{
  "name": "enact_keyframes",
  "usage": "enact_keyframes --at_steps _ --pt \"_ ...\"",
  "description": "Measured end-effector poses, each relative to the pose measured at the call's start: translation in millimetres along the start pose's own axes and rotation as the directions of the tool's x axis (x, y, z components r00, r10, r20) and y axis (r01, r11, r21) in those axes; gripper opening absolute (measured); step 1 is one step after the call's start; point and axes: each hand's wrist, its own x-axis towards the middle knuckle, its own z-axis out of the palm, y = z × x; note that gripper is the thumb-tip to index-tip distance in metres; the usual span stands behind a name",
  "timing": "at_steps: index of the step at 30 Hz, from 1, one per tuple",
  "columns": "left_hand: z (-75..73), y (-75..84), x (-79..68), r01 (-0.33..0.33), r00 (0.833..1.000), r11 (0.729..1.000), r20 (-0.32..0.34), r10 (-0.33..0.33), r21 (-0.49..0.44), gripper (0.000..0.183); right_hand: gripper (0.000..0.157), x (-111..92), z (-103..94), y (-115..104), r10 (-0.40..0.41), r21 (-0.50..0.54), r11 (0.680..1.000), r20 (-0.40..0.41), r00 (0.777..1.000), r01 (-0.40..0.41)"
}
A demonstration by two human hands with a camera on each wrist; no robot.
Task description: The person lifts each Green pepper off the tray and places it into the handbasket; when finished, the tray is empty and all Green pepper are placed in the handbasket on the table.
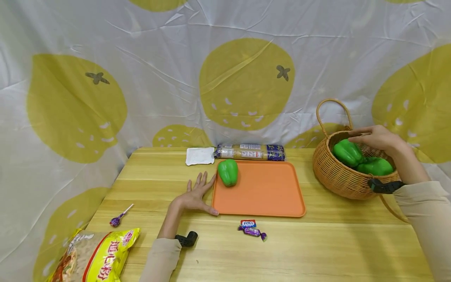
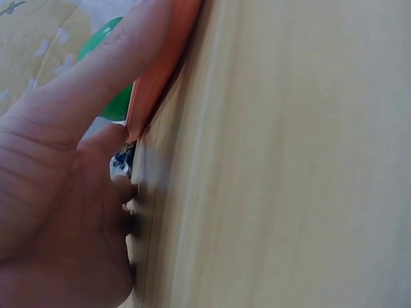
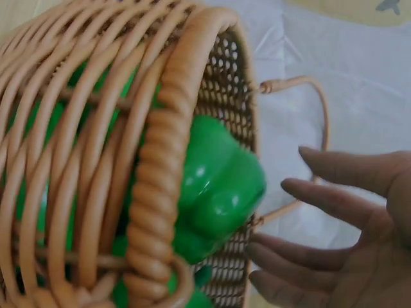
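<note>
My left hand point(image 1: 193, 197) rests spread at the left edge of an orange tray point(image 1: 260, 192), its thumb near the front corner and its fingertips along the side. A green bell pepper point(image 1: 228, 172) stands on the tray's upper left part. Over the mouth of a wicker basket point(image 1: 338, 180) hovers my right hand point(image 1: 377, 138), fingers extended and holding nothing. Inside lie green bell peppers; one bell pepper point(image 3: 221, 183) pokes up past the rim in the right wrist view, close to the fingertips. Another bell pepper point(image 1: 376, 166) sits beside it, under the wrist.
Behind the tray lie a clear noodle packet point(image 1: 250, 152) and a white packet point(image 1: 199, 156). Two wrapped candies point(image 1: 252, 231) are in front of the tray. At left are a lollipop point(image 1: 115, 221) and a yellow bag point(image 1: 105, 256). A lemon-print curtain point(image 1: 169, 78) hangs behind the table.
</note>
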Motion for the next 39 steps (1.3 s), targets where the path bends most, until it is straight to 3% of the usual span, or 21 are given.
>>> enact_keyframes --at_steps 6,11,15,18,22,26,32,39 --pt "0.2 -2.9 -0.2 0.008 1.000 1.000 0.004 -0.008 0.011 0.129 0.076 -10 15.4 -38 -0.080 0.038 0.996 -0.036 0.996 0.081" --pt "-1.2 -3.5 0.8 0.011 1.000 1.000 0.004 -0.011 0.024 0.130 0.072 -18 47.0 -86 -0.202 0.084 0.975 -0.060 0.978 0.206" --pt "-1.6 -4.0 0.9 0.010 1.000 1.000 0.001 -0.010 0.010 0.130 0.065 -15 87.4 -123 -0.345 0.117 0.928 -0.081 0.935 0.353" --pt "-0.8 -3.7 0.2 0.013 1.000 1.000 0.004 -0.013 0.003 0.129 0.068 -7 122.2 -145 -0.435 0.175 0.883 -0.037 0.900 0.435" --pt "0.3 -4.0 -0.7 0.013 1.000 1.000 -0.004 -0.013 -0.005 0.129 0.075 5 167.2 -171 -0.503 0.264 0.840 0.051 0.863 0.474" --pt "0.8 -5.2 -1.1 0.015 1.000 1.000 -0.005 -0.015 -0.005 0.129 0.075 17 206.7 -194 -0.520 0.299 0.830 0.107 0.847 0.471" --pt "1.5 -4.2 0.1 0.016 1.000 1.000 0.014 -0.016 0.002 0.129 0.074 36 247.7 -224 -0.512 0.270 0.838 0.086 0.855 0.474" --pt "0.5 -3.3 2.3 0.017 1.000 1.000 0.010 -0.017 0.019 0.130 0.066 54 270.0 -250 -0.469 0.161 0.873 0.015 0.883 0.461"
